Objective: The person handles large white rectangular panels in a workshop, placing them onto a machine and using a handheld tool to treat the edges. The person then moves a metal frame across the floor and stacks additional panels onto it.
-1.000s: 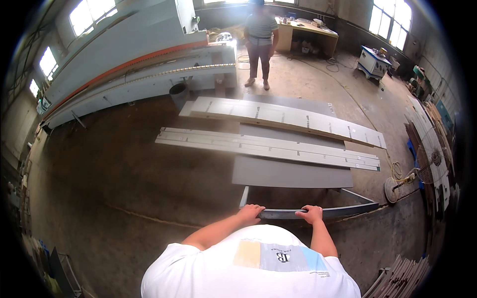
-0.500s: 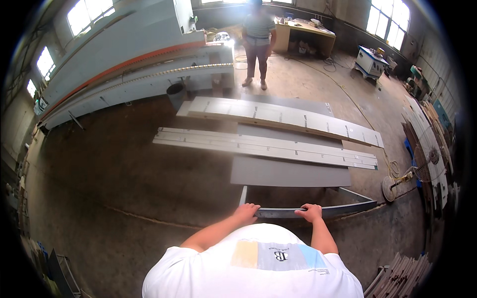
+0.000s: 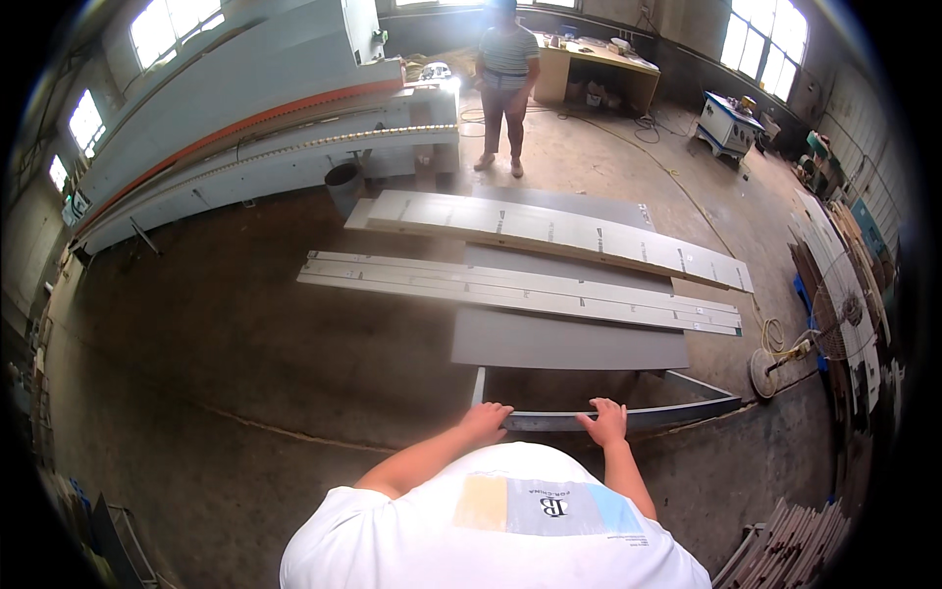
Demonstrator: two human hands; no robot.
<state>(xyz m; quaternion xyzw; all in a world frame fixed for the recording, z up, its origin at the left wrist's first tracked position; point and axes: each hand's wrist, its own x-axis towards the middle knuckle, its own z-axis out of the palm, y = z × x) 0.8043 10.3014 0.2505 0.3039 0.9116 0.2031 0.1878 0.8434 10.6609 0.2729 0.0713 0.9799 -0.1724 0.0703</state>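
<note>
Off came the right hand's (image 3: 605, 423) firm clasp, its fingers lifting and half-spreading slightly further left at the metal rail (image 3: 549, 422), contact unclear, while the left hand (image 3: 485, 422) stayed curled over the rail's left end. That rail ran left to right, the right hand nearer its middle, the grey sheet (image 3: 569, 344) beyond.
</note>
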